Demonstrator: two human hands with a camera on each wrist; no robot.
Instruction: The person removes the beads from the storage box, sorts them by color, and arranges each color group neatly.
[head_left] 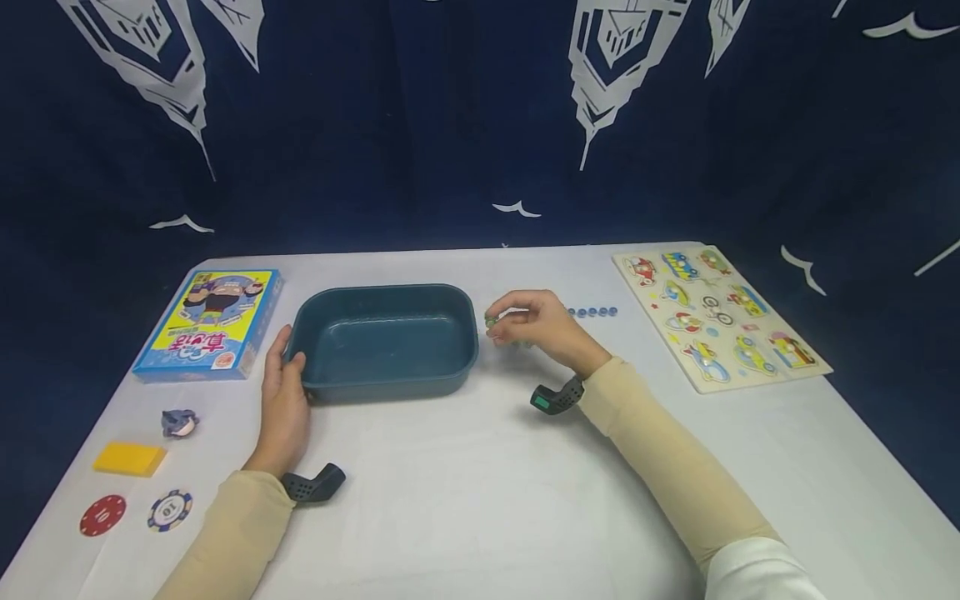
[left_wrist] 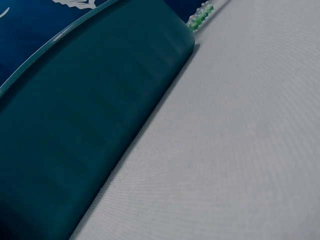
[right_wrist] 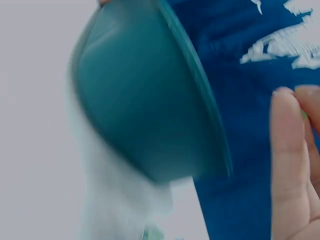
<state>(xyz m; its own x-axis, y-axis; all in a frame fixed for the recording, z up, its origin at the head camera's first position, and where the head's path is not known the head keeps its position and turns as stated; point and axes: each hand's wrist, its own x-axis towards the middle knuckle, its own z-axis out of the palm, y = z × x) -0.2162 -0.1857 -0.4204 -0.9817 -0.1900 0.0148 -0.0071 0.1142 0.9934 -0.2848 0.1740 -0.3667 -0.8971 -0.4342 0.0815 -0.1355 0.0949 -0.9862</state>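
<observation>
A dark teal plastic basin [head_left: 386, 389] stands at the middle of the table, and its long outer wall [left_wrist: 100, 100] fills much of the left wrist view. My left hand [head_left: 283, 408] rests against the basin's left end, fingers fairly straight along it. Just past the right end, my right hand [head_left: 543, 329] pinches a small green marble [head_left: 491, 321] between thumb and fingertips, above the table. In the right wrist view those fingers mostly hide the marble [right_wrist: 304, 115]. More green marbles [left_wrist: 201, 17] lie in a row beneath that hand; blue marbles [head_left: 592, 312] line up to its right.
A boxed game [head_left: 206, 325] lies at the back left. In front of it are a small shark figure [head_left: 179, 423], a yellow block [head_left: 129, 459], a red chip [head_left: 102, 515] and a white-and-blue chip [head_left: 170, 510]. A wooden picture puzzle board [head_left: 675, 292] lies at the right.
</observation>
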